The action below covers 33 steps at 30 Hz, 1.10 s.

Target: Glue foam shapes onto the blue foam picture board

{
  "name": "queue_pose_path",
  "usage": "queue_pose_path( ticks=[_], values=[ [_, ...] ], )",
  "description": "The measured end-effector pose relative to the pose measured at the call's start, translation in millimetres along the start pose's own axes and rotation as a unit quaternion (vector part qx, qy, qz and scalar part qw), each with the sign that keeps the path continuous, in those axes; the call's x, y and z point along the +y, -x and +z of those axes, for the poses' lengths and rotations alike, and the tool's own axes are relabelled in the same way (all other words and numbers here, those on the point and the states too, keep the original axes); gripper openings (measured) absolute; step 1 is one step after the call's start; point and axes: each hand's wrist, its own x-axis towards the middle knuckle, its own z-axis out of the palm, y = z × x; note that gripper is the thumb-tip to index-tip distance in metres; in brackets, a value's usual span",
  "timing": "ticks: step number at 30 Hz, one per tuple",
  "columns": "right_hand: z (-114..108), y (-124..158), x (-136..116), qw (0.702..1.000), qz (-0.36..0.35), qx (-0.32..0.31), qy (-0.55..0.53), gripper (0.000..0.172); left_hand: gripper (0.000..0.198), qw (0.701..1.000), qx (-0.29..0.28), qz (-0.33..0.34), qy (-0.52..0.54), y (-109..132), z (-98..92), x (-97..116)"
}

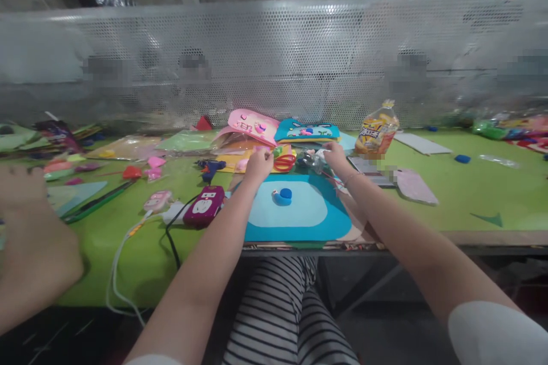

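Note:
My left hand (261, 164) is closed in a pinch beside a small green piece (278, 151); what sits between its fingertips is too small to make out. Red-handled scissors (284, 163) lie just to its right. My right hand (335, 158) has its fingers closed at the edge of a crumpled clear plastic bag (315, 162) with pale and dark bits in it. Between my forearms lies a blue felt sheet (338, 225) with a light-blue rounded panel (299, 218). On that panel sits a small blue snail-like felt shape (282, 197).
Behind my hands are a pink felt pouch (252, 125) and a blue one (306, 132). A snack bag (377, 130) stands at right, near a phone (415, 186). At left are a glue gun (210, 169), a purple power bank (204, 206), cables and another person's arm (38, 239).

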Motion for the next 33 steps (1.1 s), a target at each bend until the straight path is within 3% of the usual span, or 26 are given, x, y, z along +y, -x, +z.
queue_pose_path(
  ticks=[2, 6, 10, 15, 19, 22, 24, 27, 29, 33],
  values=[
    [-5.5, -9.6, -0.8, 0.991, -0.018, -0.036, 0.127, 0.037, 0.014, 1.0, -0.008, -0.004, -0.014, 1.6, -0.2, 1.6],
    [-6.5, -20.4, -3.5, 0.944, -0.014, -0.123, 0.306, 0.037, 0.015, 0.998, -0.033, -0.004, -0.052, 6.0, -1.1, 6.0],
    [2.3, -17.3, -5.6, 0.923, 0.005, -0.141, 0.359, 0.038, 0.016, 0.997, -0.064, -0.004, -0.05, 10.4, 0.2, 10.2],
    [3.2, -13.6, -9.0, 0.92, -0.027, -0.145, 0.364, 0.022, 0.016, 0.997, -0.069, -0.002, -0.035, 10.3, 1.3, 10.5],
    [-4.7, -15.8, -19.1, 0.969, -0.04, -0.064, 0.236, 0.025, 0.015, 0.998, -0.056, 0.001, -0.02, 7.6, 1.2, 10.1],
    [-8.4, -8.9, -34.0, 0.998, -0.018, -0.065, 0.005, 0.03, 0.014, 0.999, -0.046, 0.014, 0.017, 5.9, 2.3, 11.6],
    [-7.3, 4.9, -46.0, 0.976, 0.004, -0.105, -0.193, 0.029, 0.019, 0.997, -0.04, 0.023, 0.056, 5.6, 3.8, 13.7],
    [-1.8, 35.6, -63.3, 0.903, 0.051, -0.176, -0.388, 0.022, 0.039, 0.987, -0.059, 0.042, 0.143, 7.4, 6.2, 17.9],
    [2.2, 54.8, -71.7, 0.864, 0.061, -0.229, -0.445, 0.02, 0.047, 0.974, -0.093, 0.077, 0.192, 9.9, 7.3, 20.8],
    [5.7, 72.1, -77.1, 0.834, 0.08, -0.254, -0.483, 0.016, 0.042, 0.958, -0.107, 0.131, 0.231, 14.0, 7.7, 25.0]
  ],
)
